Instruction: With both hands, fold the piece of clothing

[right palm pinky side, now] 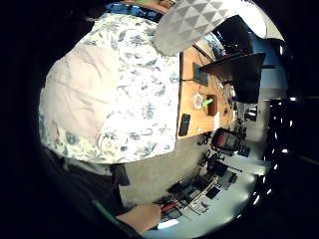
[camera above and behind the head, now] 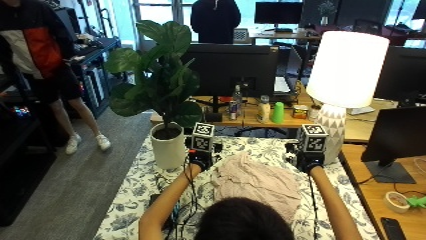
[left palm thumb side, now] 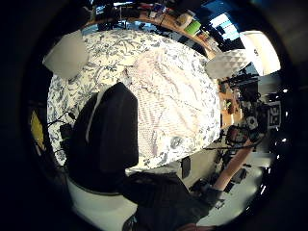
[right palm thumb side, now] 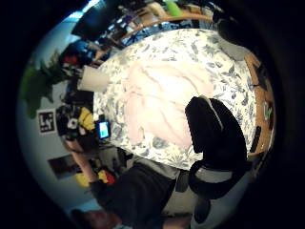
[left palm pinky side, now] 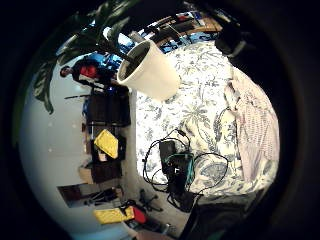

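Clothing [camera above and behind the head: 256, 182], pale pink and crumpled, is spread on the flower-print tablecloth [camera above and behind the head: 143, 187] between both raised hands. The left hand [camera above and behind the head: 199, 159] and right hand [camera above and behind the head: 308, 161] are held above the table; whether their fingers are curled cannot be told.

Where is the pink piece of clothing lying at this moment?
In the outside view, the pink piece of clothing lies on the flowered tablecloth, between the left hand and the right hand, right of the white plant pot.
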A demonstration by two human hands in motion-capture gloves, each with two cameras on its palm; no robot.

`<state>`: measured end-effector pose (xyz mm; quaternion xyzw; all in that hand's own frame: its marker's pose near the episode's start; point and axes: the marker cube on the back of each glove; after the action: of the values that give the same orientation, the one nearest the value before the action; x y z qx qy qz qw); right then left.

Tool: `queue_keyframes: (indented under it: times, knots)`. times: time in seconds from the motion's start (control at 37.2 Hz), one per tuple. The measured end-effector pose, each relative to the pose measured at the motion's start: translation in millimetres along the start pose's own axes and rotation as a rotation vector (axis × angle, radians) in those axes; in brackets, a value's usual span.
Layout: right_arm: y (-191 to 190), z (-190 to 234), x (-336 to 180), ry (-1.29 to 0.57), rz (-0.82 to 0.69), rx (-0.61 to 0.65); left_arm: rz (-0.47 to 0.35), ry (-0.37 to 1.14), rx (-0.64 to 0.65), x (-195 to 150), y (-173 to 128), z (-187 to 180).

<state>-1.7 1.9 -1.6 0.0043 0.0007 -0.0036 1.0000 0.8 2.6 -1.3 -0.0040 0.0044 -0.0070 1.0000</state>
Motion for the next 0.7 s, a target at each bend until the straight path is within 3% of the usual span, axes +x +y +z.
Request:
queue_keyframes:
  times: [0.11, 0.3, 0.46, 0.56, 0.7]
  knots:
    - [5, -4, -1, 0.021, -0.006, 0.015, -0.019, 0.037, -0.022, 4, 9, -5]
    - [23, -22, 8, 0.045, 0.014, 0.051, 0.033, 0.020, 0.017, 12, 6, -6]
    - [31, -33, 5, 0.031, 0.022, 0.058, 0.032, 0.047, -0.010, 14, 23, -15]
    - [42, -37, -4, 0.044, 0.010, 0.030, 0.058, 0.058, -0.019, 18, 21, -4]
    - [28, -23, 0, 0.085, 0.020, 0.031, 0.142, 0.080, -0.077, 31, 16, 24]
